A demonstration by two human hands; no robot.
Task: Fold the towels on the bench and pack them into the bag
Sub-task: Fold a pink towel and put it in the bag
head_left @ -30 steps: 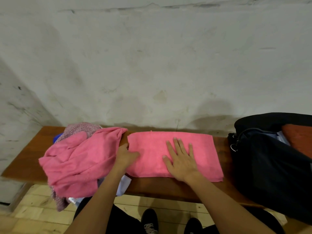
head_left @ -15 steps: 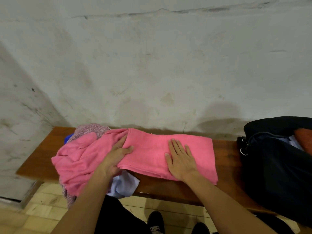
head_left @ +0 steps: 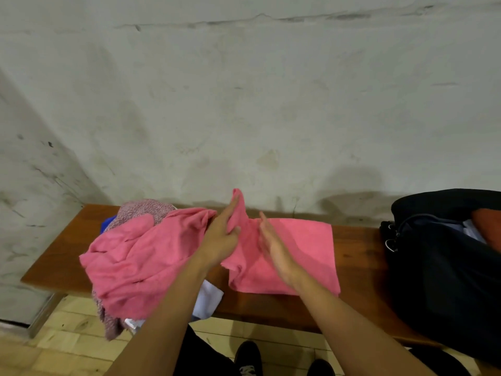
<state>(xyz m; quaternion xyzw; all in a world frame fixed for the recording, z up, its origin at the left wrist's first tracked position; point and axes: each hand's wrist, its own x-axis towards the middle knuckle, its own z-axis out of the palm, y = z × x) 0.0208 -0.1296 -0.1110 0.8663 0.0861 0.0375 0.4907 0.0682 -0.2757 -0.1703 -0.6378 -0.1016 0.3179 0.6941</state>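
A pink towel [head_left: 301, 251] lies partly folded on the middle of the wooden bench [head_left: 355, 248]. My left hand [head_left: 221, 234] grips the towel's left end and holds it lifted above the bench. My right hand [head_left: 271, 245] stands on edge with straight fingers, pressed onto the towel just right of the lifted part. A dark bag [head_left: 444, 261] sits open at the bench's right end, with an orange-red cloth [head_left: 488, 226] and a pale one inside.
A heap of unfolded towels [head_left: 141, 256], pink on top with a mottled mauve one [head_left: 146, 210] and white and blue cloth beneath, covers the bench's left part and hangs over its front edge. A grey wall [head_left: 244, 104] rises behind. My shoes [head_left: 248, 358] stand on the tiled floor.
My left hand has raised the towel's left end up and toward the right. My right hand has turned from flat on the towel onto its edge.
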